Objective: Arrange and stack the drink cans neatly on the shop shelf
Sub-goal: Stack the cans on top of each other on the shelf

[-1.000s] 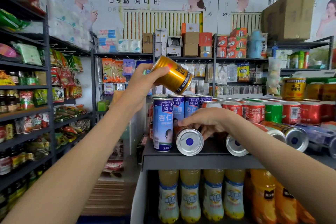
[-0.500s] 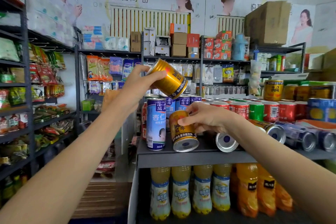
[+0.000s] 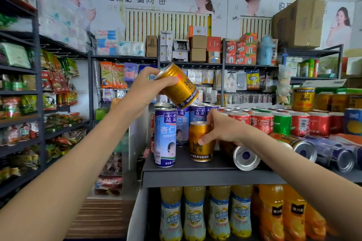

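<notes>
Holding a tilted gold can (image 3: 179, 89) in the air, my left hand (image 3: 144, 89) has fingers and thumb curled round its upper end, above the tall blue cans (image 3: 165, 137) at the left end of the shelf (image 3: 195, 178). My right hand (image 3: 221, 130) grips an upright gold can (image 3: 198, 143) that stands on the shelf, just beside the front blue one. A toppled can (image 3: 245, 155) lies on its side below my right wrist.

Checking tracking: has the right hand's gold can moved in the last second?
Yes. The gold can lay on its side beside the blue can; now it stands upright there in the right hand.
</notes>
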